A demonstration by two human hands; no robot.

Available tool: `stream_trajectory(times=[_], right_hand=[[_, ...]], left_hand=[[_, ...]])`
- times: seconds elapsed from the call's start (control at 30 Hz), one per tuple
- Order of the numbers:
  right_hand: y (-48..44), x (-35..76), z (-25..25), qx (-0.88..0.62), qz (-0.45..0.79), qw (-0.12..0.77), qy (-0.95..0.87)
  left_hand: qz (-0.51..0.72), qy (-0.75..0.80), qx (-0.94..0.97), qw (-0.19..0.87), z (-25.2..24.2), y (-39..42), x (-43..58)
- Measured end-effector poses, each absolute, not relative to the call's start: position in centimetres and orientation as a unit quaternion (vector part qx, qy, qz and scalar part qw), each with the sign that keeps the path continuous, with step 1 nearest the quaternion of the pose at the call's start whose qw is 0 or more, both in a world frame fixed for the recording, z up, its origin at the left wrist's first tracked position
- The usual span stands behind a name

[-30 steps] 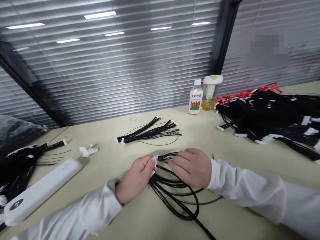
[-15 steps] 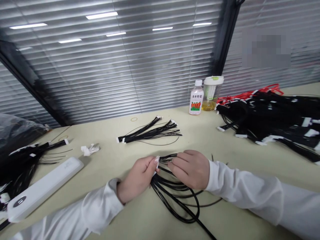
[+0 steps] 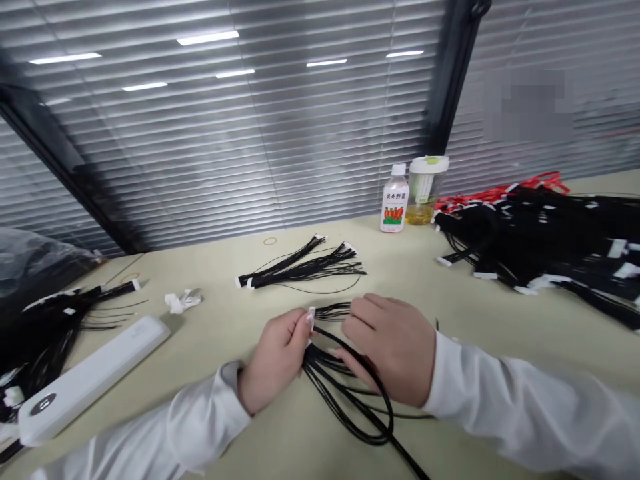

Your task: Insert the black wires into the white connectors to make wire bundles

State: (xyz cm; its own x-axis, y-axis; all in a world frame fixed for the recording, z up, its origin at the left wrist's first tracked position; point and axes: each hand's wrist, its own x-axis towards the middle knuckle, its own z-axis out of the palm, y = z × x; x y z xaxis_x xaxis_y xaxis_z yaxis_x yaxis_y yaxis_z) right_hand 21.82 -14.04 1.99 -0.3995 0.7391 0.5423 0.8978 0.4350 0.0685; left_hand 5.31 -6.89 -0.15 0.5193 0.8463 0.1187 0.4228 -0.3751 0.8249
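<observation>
A bundle of thin black wires lies looped on the beige table in front of me. My left hand is closed around the bundle near its white connector end, with the loose wire tips fanning out past my fingers. My right hand rests over the wires just right of the left one, fingers curled down onto the strands. A second, finished-looking bundle of black wires lies farther back at the table's middle.
A large heap of black and red wire harnesses fills the right side. A small drink bottle and a clear jar stand at the back. At left lie a white oblong device, crumpled paper and more black wires.
My right hand has slid slightly right and nearer to me along the wires. The view has shifted a little; my left hand keeps its hold.
</observation>
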Motion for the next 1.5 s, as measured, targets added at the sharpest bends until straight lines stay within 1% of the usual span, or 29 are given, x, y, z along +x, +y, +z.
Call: stream_trajectory(times=[0.07, 0.17, 0.23, 0.5, 0.73, 1.0, 1.5], right_hand=[[-14.6, 21.3, 2.0, -0.532, -0.090, 0.238, -0.808], [-14.6, 20.9, 1.2, -0.541, 0.092, 0.251, -0.797], [-14.3, 20.8, 0.6, -0.529, 0.147, 0.253, -0.797], [-13.5, 20.6, -0.6, -0.509, 0.139, 0.271, -0.805], [-13.7, 20.3, -1.0, -0.522, 0.163, 0.275, -0.790], [-13.8, 20.2, -0.4, -0.540, 0.165, 0.259, -0.784], [-13.4, 20.3, -0.9, -0.537, 0.150, 0.261, -0.788]], left_hand=[[0.296, 0.411, 0.778, 0.371, -0.1, -6.9, 5.3], [0.320, 0.409, 0.775, 0.359, 0.0, -6.8, 5.2], [0.323, 0.406, 0.775, 0.361, 0.0, -6.8, 5.2], [0.316, 0.404, 0.778, 0.363, -0.1, -6.7, 5.3], [0.314, 0.394, 0.786, 0.359, -0.3, -6.7, 5.3], [0.308, 0.391, 0.791, 0.355, -0.3, -6.7, 5.4], [0.296, 0.383, 0.803, 0.348, -0.5, -6.5, 5.2]])
